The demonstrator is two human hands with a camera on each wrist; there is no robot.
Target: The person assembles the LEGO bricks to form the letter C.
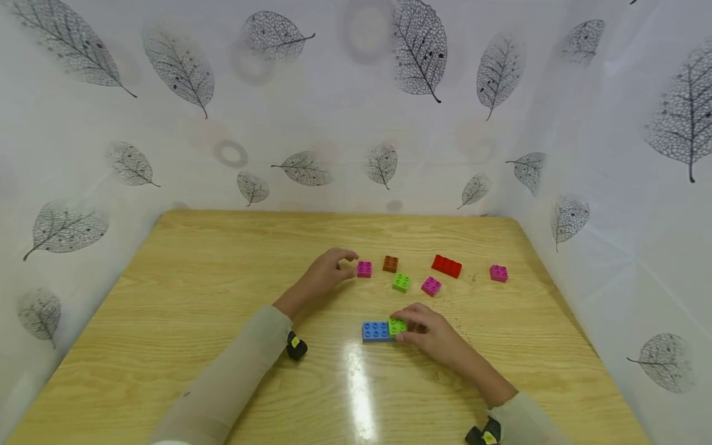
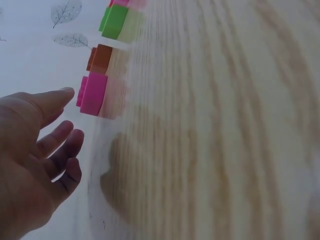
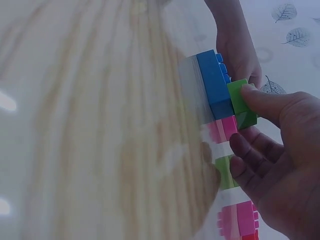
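Observation:
A blue toy building brick [image 1: 375, 332] lies on the table in front of the person. On its right end sits a lime green brick [image 1: 397, 326], which my right hand [image 1: 431, 332] pinches between thumb and fingers. The right wrist view shows the thumb on the green brick [image 3: 241, 100], with the blue brick [image 3: 214, 82] under it. Farther off, my left hand [image 1: 325, 272] reaches beside a pink brick [image 1: 364, 269], its thumb and fingers apart. In the left wrist view a small gap shows between the thumb and that pink brick [image 2: 94, 94].
Right of that pink brick lie a brown brick [image 1: 390, 264], another lime green brick [image 1: 401, 283], a second pink brick [image 1: 431, 286] and a long red brick [image 1: 447, 266]. A third pink brick [image 1: 499, 273] lies far right. Leaf-patterned sheeting [image 1: 334, 123] surrounds the wooden table [image 1: 222, 259].

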